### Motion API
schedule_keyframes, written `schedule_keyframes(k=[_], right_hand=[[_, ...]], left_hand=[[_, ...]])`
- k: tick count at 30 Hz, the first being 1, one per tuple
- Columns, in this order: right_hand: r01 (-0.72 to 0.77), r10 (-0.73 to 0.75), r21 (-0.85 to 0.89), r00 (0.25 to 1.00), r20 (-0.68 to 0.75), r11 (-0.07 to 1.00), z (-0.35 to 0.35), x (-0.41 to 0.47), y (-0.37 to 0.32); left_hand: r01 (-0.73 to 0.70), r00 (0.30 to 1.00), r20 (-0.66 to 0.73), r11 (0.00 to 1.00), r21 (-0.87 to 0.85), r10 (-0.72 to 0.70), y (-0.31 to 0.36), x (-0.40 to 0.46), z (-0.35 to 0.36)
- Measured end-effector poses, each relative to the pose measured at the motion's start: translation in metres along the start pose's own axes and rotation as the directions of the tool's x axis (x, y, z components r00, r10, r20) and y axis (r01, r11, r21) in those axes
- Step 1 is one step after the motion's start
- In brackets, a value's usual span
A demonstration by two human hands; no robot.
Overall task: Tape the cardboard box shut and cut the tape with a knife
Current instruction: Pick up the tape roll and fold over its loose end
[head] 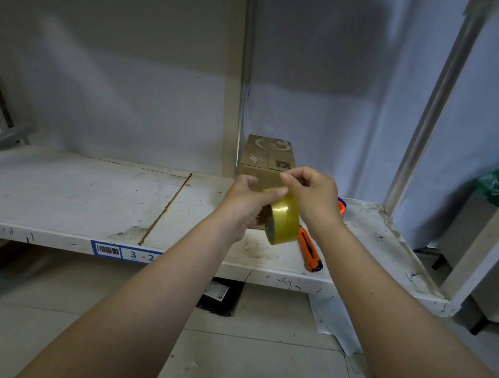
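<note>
1. Glossy yellow tape roll (282, 220), gripped by left hand (245, 205); right hand (310, 195) fingertips pinched at its top edge.
2. Brown cardboard box (268, 160) behind, flaps down, on scuffed white shelf (72, 191).
3. Orange knife (309, 250) beside, lying flat.

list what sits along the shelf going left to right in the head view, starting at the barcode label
barcode label → left hand → tape roll → orange knife. The right hand overlaps the roll and the cardboard box lies behind both hands, so I leave those two out.
</note>
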State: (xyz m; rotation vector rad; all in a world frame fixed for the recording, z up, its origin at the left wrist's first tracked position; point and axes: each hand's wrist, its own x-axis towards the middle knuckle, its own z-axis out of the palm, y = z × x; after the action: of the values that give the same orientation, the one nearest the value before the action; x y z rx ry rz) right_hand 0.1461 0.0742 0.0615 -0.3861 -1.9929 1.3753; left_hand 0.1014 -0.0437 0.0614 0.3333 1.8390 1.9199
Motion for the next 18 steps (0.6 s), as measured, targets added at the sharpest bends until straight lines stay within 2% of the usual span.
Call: schedule_keyframes(k=[6, 12, 18], right_hand=[[0.082, -0.093, -0.135, 0.993, -0.076, 0.987, 0.004, -0.007, -0.002], [0.266, -0.294, -0.212, 0.949, -0.114, 0.940, 0.006, -0.017, -0.009], [0.152, -0.166, -0.151, 0.983, -0.084, 0.977, -0.002, -0.009, -0.007]], left_hand=[[0.052, 0.998, -0.026, 0.995, -0.080, -0.055, 0.005, 0.001, 0.009], [0.074, 0.992, -0.103, 0.997, 0.017, -0.072, 0.012, 0.002, 0.006], [0.021, 1.000, -0.023, 0.996, 0.091, -0.019, 0.010, -0.002, 0.003]])
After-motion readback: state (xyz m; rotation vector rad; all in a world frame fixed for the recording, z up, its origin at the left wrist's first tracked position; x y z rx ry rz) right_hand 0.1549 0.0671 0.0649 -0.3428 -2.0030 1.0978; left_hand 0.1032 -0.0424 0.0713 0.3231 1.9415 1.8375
